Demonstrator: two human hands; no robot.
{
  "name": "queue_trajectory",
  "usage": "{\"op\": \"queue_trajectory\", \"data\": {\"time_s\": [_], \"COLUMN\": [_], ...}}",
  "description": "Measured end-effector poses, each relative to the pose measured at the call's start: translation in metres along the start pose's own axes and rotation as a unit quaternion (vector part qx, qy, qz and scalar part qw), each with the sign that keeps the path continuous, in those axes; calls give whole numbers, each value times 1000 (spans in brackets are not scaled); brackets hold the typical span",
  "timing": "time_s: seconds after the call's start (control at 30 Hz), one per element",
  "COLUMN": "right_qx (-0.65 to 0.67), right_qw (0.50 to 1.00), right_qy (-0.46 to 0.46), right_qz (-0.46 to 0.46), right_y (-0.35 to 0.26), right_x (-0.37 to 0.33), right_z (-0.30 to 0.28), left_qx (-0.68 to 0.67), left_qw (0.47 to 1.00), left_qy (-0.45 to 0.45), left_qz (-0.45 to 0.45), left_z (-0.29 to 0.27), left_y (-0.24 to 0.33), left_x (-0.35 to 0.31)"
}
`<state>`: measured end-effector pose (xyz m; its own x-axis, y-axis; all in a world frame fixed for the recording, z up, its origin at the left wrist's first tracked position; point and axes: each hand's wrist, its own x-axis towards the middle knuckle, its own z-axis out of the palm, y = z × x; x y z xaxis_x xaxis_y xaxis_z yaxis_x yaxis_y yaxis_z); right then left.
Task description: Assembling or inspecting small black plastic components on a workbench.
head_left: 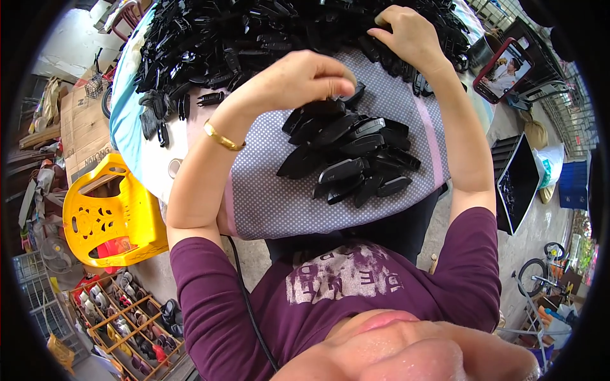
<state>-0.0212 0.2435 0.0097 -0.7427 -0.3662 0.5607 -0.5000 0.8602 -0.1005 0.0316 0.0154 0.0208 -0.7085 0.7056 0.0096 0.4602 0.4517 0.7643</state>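
Observation:
My left hand (298,79), with a gold bangle (222,138) on its wrist, hovers at the far end of a small pile of glossy black elongated plastic pieces (349,140). Its fingers are curled in and slightly blurred; anything inside them is hidden. A black piece shows just below the fingertips. My right hand (410,38) is at the front edge of a much larger heap of similar black pieces (267,25), farther back. Its thumb and forefinger are apart, and I see nothing between them. A grey patterned cloth with pink stripes (273,209) lies under the small pile.
A phone playing a video (505,70) stands at the right of the work surface. A yellow plastic chair (108,216) is on the left, near a cardboard box (89,127). A black tray (518,184) sits at the right. A shoe rack (127,324) stands lower left.

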Motion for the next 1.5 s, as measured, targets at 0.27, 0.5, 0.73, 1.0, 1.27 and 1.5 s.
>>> {"op": "queue_trajectory", "data": {"time_s": [0.27,0.5,0.73,1.0,1.27,1.5], "right_qx": [270,599,621,493,684,558], "right_qw": [940,779,778,869,721,827], "right_qy": [169,138,93,41,-5,40], "right_qz": [118,122,-12,-13,110,47], "right_y": [-7,-16,-50,-62,-59,-60], "right_x": [5,3,-11,-18,-16,-18], "right_z": [11,22,29,25,24,20], "left_qx": [407,288,-225,-552,-365,-324], "left_qw": [857,903,948,819,897,887], "left_qy": [200,248,222,152,251,326], "left_qz": [247,199,-26,23,11,36], "left_z": [27,22,1,-15,6,11], "left_y": [-34,-34,-10,-25,-26,-26], "left_x": [76,70,9,-9,-7,-4]}}
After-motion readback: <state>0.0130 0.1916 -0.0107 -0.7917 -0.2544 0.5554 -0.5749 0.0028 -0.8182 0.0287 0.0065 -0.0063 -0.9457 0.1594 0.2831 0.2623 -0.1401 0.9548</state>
